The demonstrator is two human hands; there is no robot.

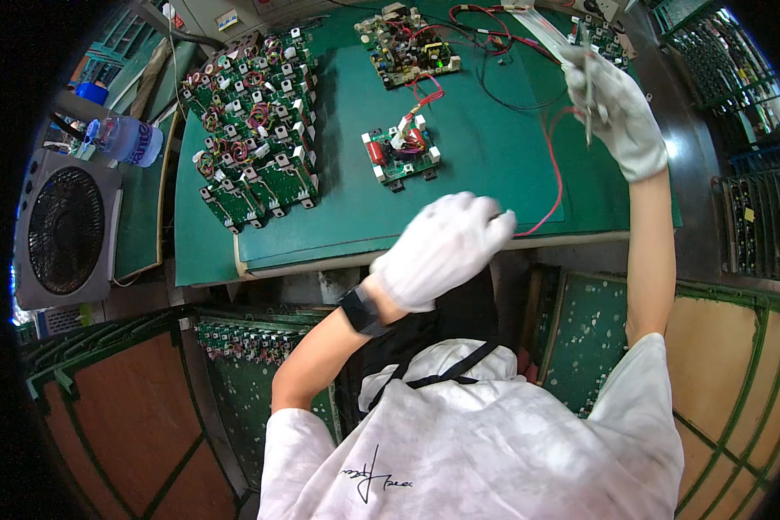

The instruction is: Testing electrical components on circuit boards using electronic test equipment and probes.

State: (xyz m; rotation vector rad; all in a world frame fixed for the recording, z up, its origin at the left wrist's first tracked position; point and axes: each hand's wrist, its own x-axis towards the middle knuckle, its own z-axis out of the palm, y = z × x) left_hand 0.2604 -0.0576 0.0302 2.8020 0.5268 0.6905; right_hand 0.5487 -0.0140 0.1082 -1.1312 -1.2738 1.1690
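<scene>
My left hand [449, 250], in a white glove, is curled above the table's near edge. A thin red wire [558, 178] runs into its fingertips and curves up toward the right hand. Also gloved, my right hand [620, 113] is raised at the right, its fingers closed on a slim grey pointed tool [588, 95] whose exact kind is blurred. Beyond the left hand, a small green circuit board [401, 154] with red and white parts lies apart from both hands. Red leads [428, 90] link it to a larger populated board [405, 45] with a lit green light.
Several rows of upright circuit boards [256, 130] fill the table's left side. A grey fan [67, 227] and a water bottle [128, 141] stand farther left. More boards [611, 39] lie at the far right corner. Racks [761, 217] stand at right; green-framed panels [134, 407] flank me below.
</scene>
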